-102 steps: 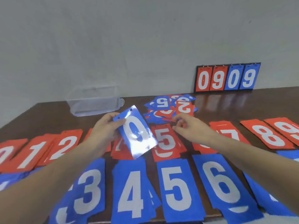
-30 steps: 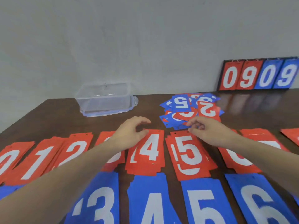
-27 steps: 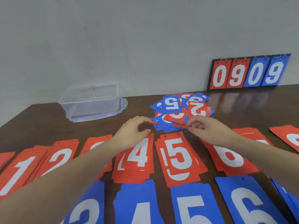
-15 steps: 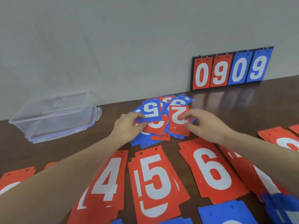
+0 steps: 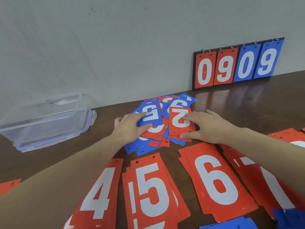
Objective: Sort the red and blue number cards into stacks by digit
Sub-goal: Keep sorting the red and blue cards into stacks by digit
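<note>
A loose pile of red and blue number cards [image 5: 149,147] lies at the back middle of the brown table [image 5: 247,109]. My left hand [image 5: 129,128] rests on the pile's left side, thumb and fingers pinching a blue 5 card [image 5: 152,115] on top. My right hand [image 5: 210,128] lies on the pile's right side, fingers over a red 2 card [image 5: 177,123], thumb at its near edge. Sorted red stacks lie closer to me: the red 4 stack [image 5: 97,195], the red 5 stack [image 5: 153,192], the red 6 stack [image 5: 216,179] and the red 7 stack [image 5: 264,176], partly under my right forearm.
A clear plastic container [image 5: 47,119] stands at the back left. A flip scoreboard [image 5: 237,63] reading 0909 leans on the wall at the back right. Blue cards [image 5: 231,225] show at the bottom edge, and more red cards [image 5: 293,138] at the right.
Both hands have moved forward from the red 4 and 5 stacks onto the loose pile. The left took hold of the blue 5, the right of the red 2.
</note>
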`<state>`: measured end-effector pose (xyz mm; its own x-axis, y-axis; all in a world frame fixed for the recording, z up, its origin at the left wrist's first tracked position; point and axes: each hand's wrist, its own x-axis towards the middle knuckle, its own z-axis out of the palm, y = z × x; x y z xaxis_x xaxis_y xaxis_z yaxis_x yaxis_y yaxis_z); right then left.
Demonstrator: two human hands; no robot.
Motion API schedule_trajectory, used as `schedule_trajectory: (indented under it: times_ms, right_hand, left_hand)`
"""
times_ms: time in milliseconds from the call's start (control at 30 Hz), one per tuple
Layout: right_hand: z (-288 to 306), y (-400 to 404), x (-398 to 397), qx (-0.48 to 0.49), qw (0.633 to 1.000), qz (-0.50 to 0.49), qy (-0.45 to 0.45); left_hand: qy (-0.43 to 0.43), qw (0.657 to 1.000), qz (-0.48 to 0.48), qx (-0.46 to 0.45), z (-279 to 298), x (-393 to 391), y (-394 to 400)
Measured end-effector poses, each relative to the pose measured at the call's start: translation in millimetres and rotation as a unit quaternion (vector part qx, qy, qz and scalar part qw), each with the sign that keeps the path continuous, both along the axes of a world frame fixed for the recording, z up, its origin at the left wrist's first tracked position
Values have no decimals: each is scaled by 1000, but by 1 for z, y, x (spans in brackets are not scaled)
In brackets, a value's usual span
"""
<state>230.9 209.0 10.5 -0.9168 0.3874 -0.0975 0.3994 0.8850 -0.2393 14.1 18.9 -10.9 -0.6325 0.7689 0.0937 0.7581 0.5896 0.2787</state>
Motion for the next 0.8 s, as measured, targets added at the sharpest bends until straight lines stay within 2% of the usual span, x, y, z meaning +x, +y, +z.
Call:
schedule_trajectory:
  times_ms: [200, 300, 400, 533, 600, 800]
  right_hand:
    - [11, -9, 8, 10, 999, -1, 46]
    - [12, -12, 17, -69, 988, -16, 137]
    - [14, -15, 25, -91, 975, -42, 197]
    - [23, -30, 36, -206, 958, -43, 194]
    - [26, -38, 41, -209, 960, -37, 181]
    - [37, -69, 60, -259, 946, -50, 189]
  left_hand:
    - [28, 999, 0, 26, 12, 10, -3]
    - [-44, 995, 3, 86, 17, 16, -11]
    - [-109, 979, -7, 174, 22, 28, -23]
    - [-222, 944, 22, 244, 30, 43, -42]
    - [-274, 927, 24, 256, 35, 52, -52]
    - [-299, 915, -2, 272, 48, 78, -84]
